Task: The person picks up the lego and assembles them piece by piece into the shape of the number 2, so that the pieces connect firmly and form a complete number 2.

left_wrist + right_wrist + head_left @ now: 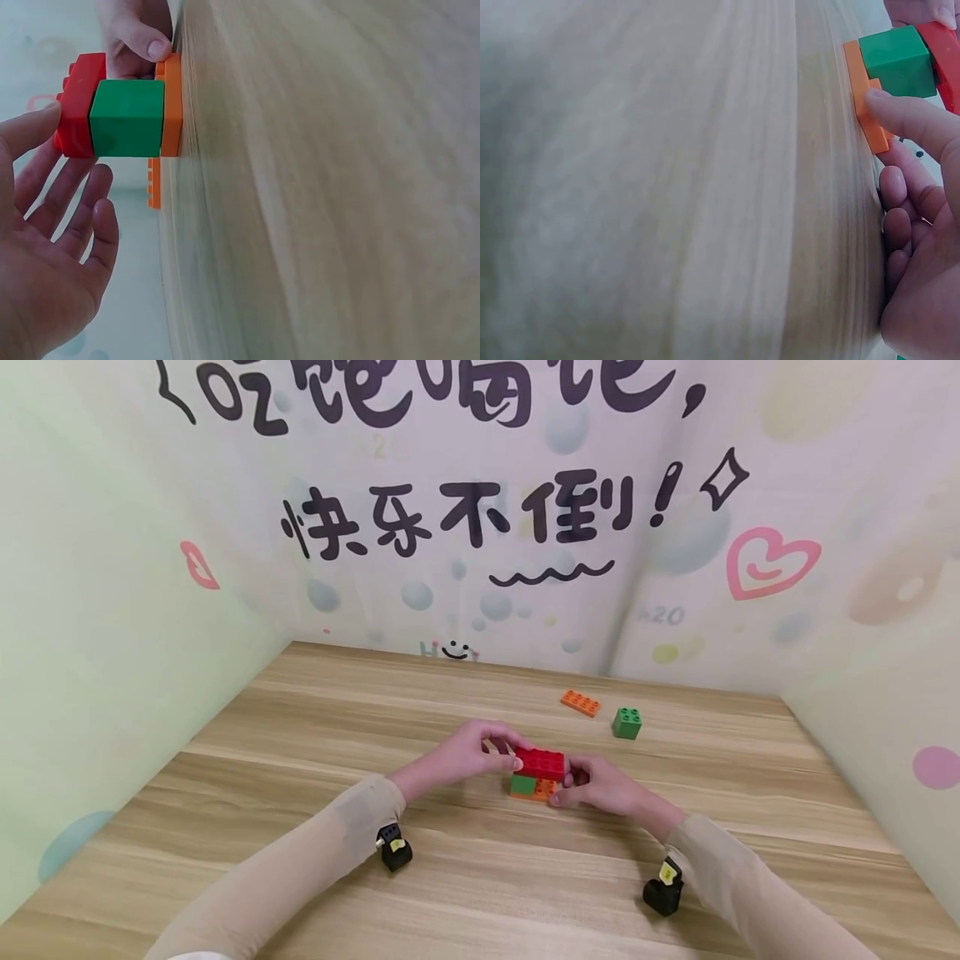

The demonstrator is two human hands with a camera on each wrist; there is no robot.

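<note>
A small stack of toy building bricks stands between my two hands. At its bottom lies a flat orange brick on the table, with a green brick on one end of it. On top, a longer red brick juts out past the green one and looks slightly tilted. My left hand pinches the red brick between thumb and fingers, at its left end. My right hand pinches the free end of the orange brick, thumb on top. I cannot tell whether the red brick is pressed fully down.
Farther back on the wooden table lie another flat orange brick and a loose green brick. A printed cloth wall closes off the back, and pale walls stand at both sides.
</note>
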